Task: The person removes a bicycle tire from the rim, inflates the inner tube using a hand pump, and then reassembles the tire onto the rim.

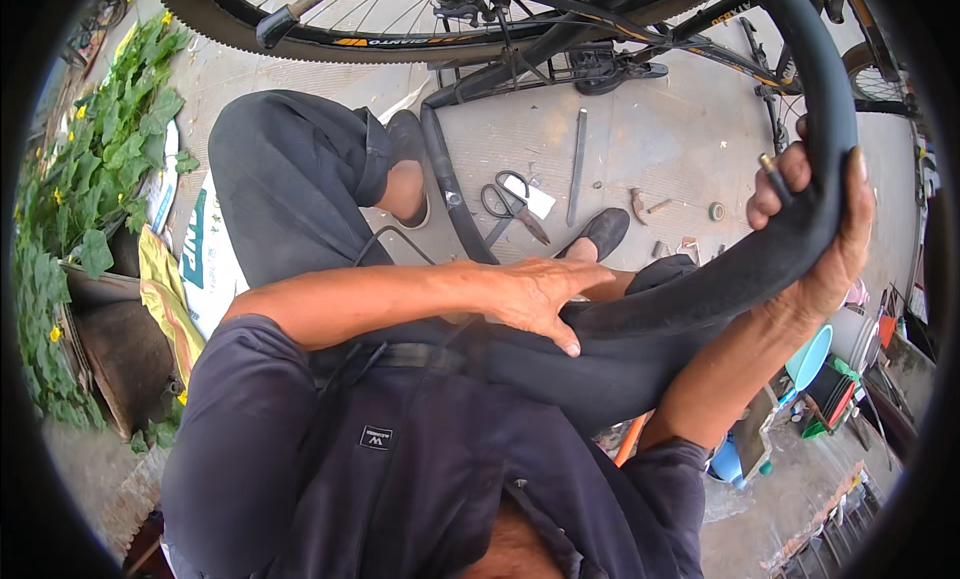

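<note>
Head view: concrete floor (pixel 660 129) upper centre, scissors (pixel 512 204) lying free; left hand (pixel 540 294) grip spread flat on inner tube (pixel 800 229), right hand (pixel 820 229) grip wrapped round it at right

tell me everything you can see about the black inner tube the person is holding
The inner tube is a black, matte rubber loop, plump enough to hold a rounded shape. It arcs from the upper right down across the person's lap, with the rest out of view. A small brass-coloured valve stem sticks out near the top. The right hand grips it just below the valve, fingers wrapped around; the left hand lies flat on its lower stretch, by the knee.
</note>
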### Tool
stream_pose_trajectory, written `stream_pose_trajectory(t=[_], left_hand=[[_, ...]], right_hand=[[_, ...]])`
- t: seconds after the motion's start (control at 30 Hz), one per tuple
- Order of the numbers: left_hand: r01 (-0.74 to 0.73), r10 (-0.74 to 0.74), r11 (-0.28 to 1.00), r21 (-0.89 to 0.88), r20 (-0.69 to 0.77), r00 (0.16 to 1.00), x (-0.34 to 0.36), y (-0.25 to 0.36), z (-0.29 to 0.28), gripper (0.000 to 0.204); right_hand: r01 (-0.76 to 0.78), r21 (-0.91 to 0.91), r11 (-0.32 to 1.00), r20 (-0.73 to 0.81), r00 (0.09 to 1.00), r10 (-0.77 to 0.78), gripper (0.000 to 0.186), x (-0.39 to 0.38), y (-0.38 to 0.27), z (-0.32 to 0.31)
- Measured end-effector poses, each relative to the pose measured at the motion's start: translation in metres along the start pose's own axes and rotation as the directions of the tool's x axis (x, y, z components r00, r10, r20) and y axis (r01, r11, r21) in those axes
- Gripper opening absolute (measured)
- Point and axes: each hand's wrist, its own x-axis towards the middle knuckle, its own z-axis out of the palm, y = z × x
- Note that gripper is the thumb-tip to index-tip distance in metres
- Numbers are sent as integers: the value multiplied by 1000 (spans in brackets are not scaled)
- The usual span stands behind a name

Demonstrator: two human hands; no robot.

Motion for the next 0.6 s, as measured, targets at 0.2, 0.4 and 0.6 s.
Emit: stream_pose_trajectory(t=[0.2, 0.4, 0.6], left_hand=[[-58, 24, 979, -193, -178, 984, -37, 49, -1, 65], [-362, 8, 821, -442, -625, 781, -143, 100, -72, 71], [-838, 446, 469, -278, -745, 496, -230, 130, -138, 51]], right_hand=[[6, 124, 992, 438, 897, -60, 57, 37, -32, -3], [164, -116, 980, 175, 974, -142, 56, 46, 28, 36], [113, -586, 803, 505, 825, 253, 61, -3, 143, 118]])
